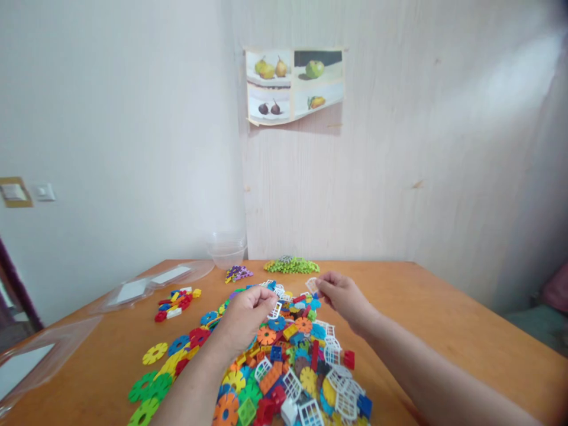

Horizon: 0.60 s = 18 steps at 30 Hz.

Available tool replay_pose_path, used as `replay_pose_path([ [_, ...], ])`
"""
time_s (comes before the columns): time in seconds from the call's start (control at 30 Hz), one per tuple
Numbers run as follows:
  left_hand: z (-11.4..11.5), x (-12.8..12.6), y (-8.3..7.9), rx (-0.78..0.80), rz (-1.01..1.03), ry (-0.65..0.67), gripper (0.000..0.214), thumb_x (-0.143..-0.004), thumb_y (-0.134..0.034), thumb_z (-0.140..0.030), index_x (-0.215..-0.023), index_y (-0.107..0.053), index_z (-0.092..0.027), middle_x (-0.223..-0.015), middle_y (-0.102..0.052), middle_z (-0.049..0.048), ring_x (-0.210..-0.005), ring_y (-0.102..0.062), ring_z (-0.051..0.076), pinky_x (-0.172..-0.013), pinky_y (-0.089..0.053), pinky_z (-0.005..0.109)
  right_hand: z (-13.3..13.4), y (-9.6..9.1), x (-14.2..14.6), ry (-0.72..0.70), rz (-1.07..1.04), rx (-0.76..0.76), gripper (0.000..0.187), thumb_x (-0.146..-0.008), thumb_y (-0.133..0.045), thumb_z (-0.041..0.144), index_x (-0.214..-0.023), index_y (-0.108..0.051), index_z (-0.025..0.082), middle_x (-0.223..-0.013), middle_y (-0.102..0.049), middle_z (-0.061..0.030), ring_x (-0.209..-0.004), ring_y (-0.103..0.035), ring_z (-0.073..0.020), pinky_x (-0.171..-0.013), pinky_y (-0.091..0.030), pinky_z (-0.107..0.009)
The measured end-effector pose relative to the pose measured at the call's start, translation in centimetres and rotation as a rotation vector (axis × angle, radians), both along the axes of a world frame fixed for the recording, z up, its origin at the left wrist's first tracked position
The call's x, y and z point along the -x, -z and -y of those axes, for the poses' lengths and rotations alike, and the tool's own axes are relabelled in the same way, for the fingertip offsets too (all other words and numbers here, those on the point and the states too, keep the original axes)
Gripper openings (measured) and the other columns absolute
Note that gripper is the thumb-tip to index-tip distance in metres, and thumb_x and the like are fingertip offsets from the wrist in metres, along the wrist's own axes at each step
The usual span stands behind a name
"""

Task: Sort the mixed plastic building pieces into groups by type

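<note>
My left hand [245,316] is over the left part of a mixed heap of plastic toy pieces, pinching a small white lattice window piece [274,311]. Further right, my right hand [344,294] grips another white lattice window piece [312,285] between thumb and fingers, above the heap's far right edge. Beneath them the heap holds coloured notched discs, such as an orange disc [267,335], and building bricks, such as a red brick [265,410]. More white lattice pieces [346,397] lie along its right side. My left forearm covers part of the heap.
Small bricks [174,311] form a group at the left. Purple and yellow pieces [238,273] and a green pile [293,265] lie at the back, near stacked clear bowls [227,248]. Clear plastic sheets with white cards [132,290] line the left edge of the wooden table [437,316].
</note>
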<state>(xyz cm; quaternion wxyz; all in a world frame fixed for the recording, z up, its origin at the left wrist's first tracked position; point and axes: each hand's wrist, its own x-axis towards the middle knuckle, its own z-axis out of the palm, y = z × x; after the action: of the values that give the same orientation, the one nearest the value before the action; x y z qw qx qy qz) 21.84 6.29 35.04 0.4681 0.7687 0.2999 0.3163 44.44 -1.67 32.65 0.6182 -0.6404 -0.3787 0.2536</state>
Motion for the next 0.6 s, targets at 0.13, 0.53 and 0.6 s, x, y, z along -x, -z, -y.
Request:
replay_pose_path([
  [0.13,-0.1,0.0,-0.1,-0.016,0.001,-0.087,0.034,-0.083,-0.057,-0.05,-0.087,-0.065,-0.017,-0.067,-0.056,-0.0024,-0.064,-0.05,0.014,-0.061,-0.038,0.024,-0.1,1.1,-5.6,0.189,-0.053,0.022,0.008,-0.078,-0.059,0.025,-0.076,-0.054,0.019,-0.062,-0.063,0.0,-0.047,-0.048,-0.0083,-0.042,-0.033,-0.019],
  [0.53,-1.6,-0.2,1.3,0.027,-0.013,-0.104,0.042,-0.076,-0.059,-0.055,-0.095,-0.067,-0.018,-0.078,-0.065,0.0008,-0.067,-0.057,0.016,-0.065,-0.044,0.027,-1.5,4.8,-8.6,0.234,-0.148,0.097,0.014,-0.075,-0.061,0.013,-0.088,-0.06,0.016,-0.061,-0.064,-0.001,-0.045,-0.054,-0.0087,-0.04,-0.041,-0.017],
  [0.6,-1.8,-0.3,1.5,0.029,-0.019,-0.103,0.042,-0.075,-0.059,-0.053,-0.096,-0.066,-0.018,-0.077,-0.065,0.0008,-0.067,-0.058,0.017,-0.065,-0.045,0.027,-1.7,5.3,-8.7,0.233,-0.142,0.103,0.026,-0.073,-0.063,0.012,-0.099,-0.059,0.016,-0.064,-0.067,-0.0017,-0.049,-0.059,-0.0103,-0.046,-0.047,-0.018],
])
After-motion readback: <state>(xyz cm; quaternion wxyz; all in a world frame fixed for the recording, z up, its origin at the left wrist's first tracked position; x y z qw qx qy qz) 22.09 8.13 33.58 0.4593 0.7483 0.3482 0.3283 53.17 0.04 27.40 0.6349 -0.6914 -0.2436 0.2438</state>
